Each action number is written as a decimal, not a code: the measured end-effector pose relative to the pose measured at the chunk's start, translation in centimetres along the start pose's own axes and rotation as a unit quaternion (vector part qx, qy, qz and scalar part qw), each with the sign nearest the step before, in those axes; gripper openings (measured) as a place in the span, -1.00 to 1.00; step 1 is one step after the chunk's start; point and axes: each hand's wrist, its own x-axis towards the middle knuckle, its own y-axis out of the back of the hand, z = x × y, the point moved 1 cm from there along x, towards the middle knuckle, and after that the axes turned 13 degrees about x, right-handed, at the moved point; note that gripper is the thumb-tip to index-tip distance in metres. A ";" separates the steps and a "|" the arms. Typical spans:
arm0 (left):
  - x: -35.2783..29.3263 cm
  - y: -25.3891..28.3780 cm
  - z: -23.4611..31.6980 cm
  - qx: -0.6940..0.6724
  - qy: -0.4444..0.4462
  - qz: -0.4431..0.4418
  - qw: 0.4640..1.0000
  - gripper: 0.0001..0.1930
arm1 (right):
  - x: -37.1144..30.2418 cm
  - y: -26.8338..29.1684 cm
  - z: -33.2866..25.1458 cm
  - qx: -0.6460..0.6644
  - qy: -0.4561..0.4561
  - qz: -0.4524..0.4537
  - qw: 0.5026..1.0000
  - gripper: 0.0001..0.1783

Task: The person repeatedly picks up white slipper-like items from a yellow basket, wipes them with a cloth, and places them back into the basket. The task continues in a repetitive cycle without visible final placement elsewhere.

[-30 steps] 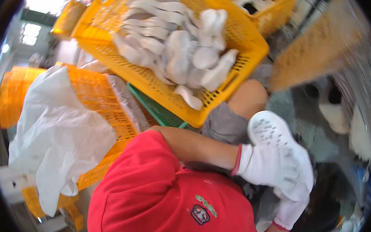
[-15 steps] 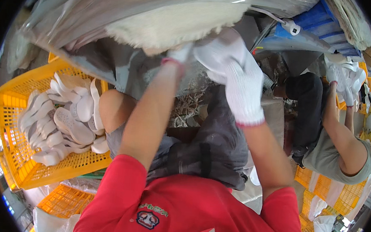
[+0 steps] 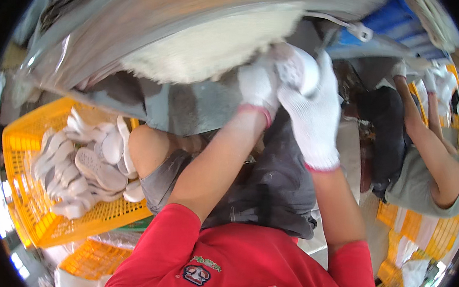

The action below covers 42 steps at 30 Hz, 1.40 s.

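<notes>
A white foam clog (image 3: 306, 68) with holes in its top is held between my two gloved hands, close to the right end of a wide, fluffy white roller (image 3: 210, 42). My left hand (image 3: 258, 84), in a white knit glove with a pink cuff, is closed at the clog's left side; its fingers are partly hidden and blurred. On the clog's right side my right hand (image 3: 316, 111), gloved alike, grips it with the thumb across the near side. Whether the clog touches the roller's fluff I cannot tell.
At left stands a yellow crate (image 3: 24, 154) heaped with white clogs (image 3: 98, 168). Clear plastic sheeting (image 3: 86, 40) hangs over the roller. A blue plastic crate (image 3: 392, 24) is at the upper right. Another person (image 3: 426, 175) with gloved hands sits at right, beside more yellow crates (image 3: 417, 226).
Both hands have moved right with the clog, which is now turned so that its holed top shows. The left hand has come from the roller's underside to the clog.
</notes>
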 end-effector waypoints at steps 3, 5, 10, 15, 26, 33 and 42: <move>1.9 3.6 3.4 0.053 0.069 -0.065 0.994 -0.41 | 2.7 -1.5 1.3 -0.011 0.025 -0.020 0.999 -0.01; 1.1 8.6 5.0 0.222 0.096 -0.091 0.966 -0.39 | 4.4 -2.6 1.4 -0.104 0.123 -0.088 0.983 -0.21; -2.1 11.1 2.6 0.377 -0.014 -0.174 0.910 -0.48 | 5.7 -4.5 1.3 -0.413 0.310 -0.197 0.834 -0.61; -0.7 4.5 1.6 -0.064 0.083 -0.131 0.986 -0.48 | -1.0 -1.3 -1.4 -0.124 0.235 -0.152 0.952 -0.36; -5.6 10.5 -3.0 -0.505 0.065 -0.173 0.843 -0.26 | -10.2 -4.6 -1.1 -0.157 0.312 -0.256 0.901 -0.30; 1.0 11.2 -2.7 -0.204 0.079 -0.010 0.976 -0.65 | -5.2 -9.0 -2.3 -0.148 0.274 -0.193 0.930 -0.59; -4.4 10.0 -3.1 0.137 -0.130 0.057 0.980 -0.59 | -3.1 -9.8 -3.6 -0.343 0.366 -0.230 0.834 -0.74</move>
